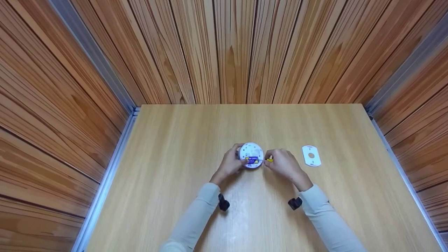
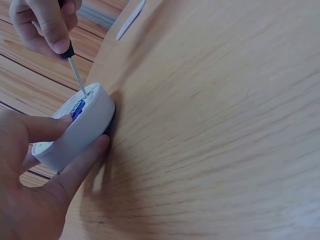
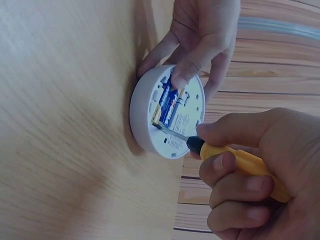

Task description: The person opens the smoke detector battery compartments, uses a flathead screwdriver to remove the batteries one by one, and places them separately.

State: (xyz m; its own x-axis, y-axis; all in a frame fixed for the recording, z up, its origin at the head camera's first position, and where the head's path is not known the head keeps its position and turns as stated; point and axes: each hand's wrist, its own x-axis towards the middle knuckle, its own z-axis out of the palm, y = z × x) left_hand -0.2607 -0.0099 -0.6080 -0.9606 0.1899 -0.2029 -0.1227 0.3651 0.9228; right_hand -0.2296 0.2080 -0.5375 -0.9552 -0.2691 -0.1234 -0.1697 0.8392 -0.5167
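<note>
White round device – held near the middle of the table, tilted, its slotted face toward the person. Whether its lower edge touches the wood I cannot tell.

Blue-labelled battery sits in a recess in that face; one cell or two, unclear. The screwdriver, with yellow handle, black collar and thin metal shaft, has its tip at the end of the battery nearer the right hand. Exact contact at the tip too small to make out.

Left hand: fingers pinching the device, thumb pressed on the face over the far end of the battery, others round the side and underneath. The thumb covers that end of the recess.

Right hand: fingers curled round the screwdriver handle, thumb and forefinger close to the collar. From the head view this hand hides most of the tool.

Surroundings: white plate with a round central hole lies on the table to the right of the right hand, well apart from the device. Pale sleeves reach in from the near edge, a small black block at each wrist. Wooden plank walls and metal rails border the table.
</note>
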